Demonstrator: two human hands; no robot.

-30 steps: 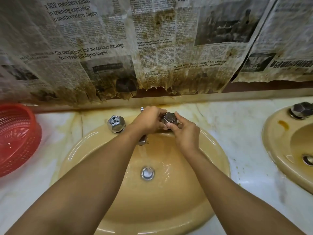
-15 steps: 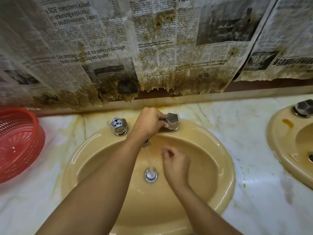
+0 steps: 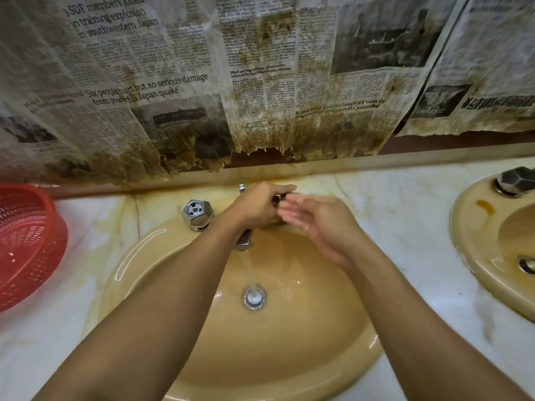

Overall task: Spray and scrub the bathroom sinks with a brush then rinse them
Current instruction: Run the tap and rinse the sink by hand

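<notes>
Metal right tap handle (image 3: 277,199) lies under my left hand (image 3: 254,208), fingers curled round it, while my right hand (image 3: 315,224), fingers straight and empty, hovers at its 4 o'clock, the yellow sink (image 3: 289,357) at 6 o'clock.

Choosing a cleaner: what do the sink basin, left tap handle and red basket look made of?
The sink basin looks like glazed ceramic: glossy highlights. The left tap handle: chromed metal, mirrored facets. The red basket: apparently moulded plastic, perforated wall.
</notes>
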